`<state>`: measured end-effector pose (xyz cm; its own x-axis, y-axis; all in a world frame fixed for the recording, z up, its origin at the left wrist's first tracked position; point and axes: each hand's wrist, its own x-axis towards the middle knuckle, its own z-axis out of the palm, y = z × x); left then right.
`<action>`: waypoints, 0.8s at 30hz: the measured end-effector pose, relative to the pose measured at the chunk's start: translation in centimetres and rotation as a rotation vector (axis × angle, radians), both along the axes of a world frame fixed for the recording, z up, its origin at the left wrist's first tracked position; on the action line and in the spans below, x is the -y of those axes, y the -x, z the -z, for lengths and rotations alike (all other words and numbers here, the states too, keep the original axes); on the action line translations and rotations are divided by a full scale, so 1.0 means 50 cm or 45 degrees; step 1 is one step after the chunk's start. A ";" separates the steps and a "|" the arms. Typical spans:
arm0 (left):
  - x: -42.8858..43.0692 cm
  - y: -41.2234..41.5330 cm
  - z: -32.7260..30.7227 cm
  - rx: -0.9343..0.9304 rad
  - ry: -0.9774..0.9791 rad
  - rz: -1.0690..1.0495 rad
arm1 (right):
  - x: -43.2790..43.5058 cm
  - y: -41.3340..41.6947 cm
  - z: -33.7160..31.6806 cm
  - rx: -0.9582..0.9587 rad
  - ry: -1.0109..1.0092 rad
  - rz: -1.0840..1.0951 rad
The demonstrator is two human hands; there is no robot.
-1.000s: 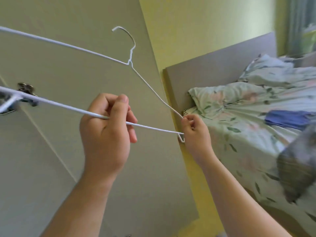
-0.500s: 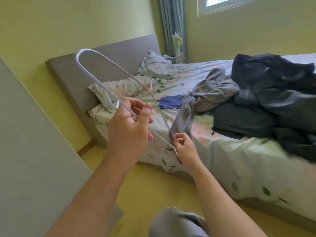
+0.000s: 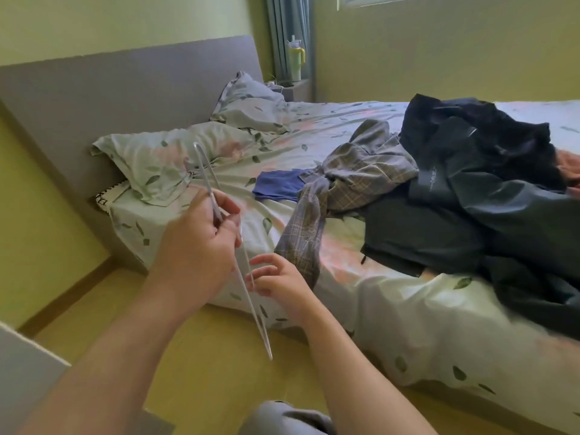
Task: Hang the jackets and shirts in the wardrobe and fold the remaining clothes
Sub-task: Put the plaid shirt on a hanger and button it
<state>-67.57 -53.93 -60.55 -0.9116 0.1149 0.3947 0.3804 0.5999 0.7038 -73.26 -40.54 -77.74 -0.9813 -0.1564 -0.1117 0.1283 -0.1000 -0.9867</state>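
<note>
My left hand grips a white wire hanger, which I see nearly edge-on, slanting from above the pillow down toward the floor. Just right of the wire, my right hand has its fingers spread and relaxed and holds nothing. On the bed a grey plaid shirt trails a sleeve over the mattress edge close to my right hand. A pile of dark jackets lies to its right. A small blue garment lies flat beside the shirt.
Two leaf-print pillows lean at the grey headboard. A bottle stands on the nightstand by the curtain. The wardrobe door edge shows at lower left. Yellow floor runs between me and the bed.
I turned from the wardrobe to the bed. The hanger swung from flat to nearly edge-on. My right hand let go of the hanger's end and opened.
</note>
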 end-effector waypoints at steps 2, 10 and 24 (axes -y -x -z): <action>-0.019 0.059 -0.032 0.041 0.007 -0.010 | -0.012 0.041 -0.031 0.084 0.049 -0.023; -0.145 0.286 -0.235 0.507 0.025 0.039 | -0.146 0.127 -0.245 0.627 0.456 0.185; -0.259 0.450 -0.361 1.569 -0.072 -0.125 | -0.368 0.052 -0.617 0.908 0.401 0.445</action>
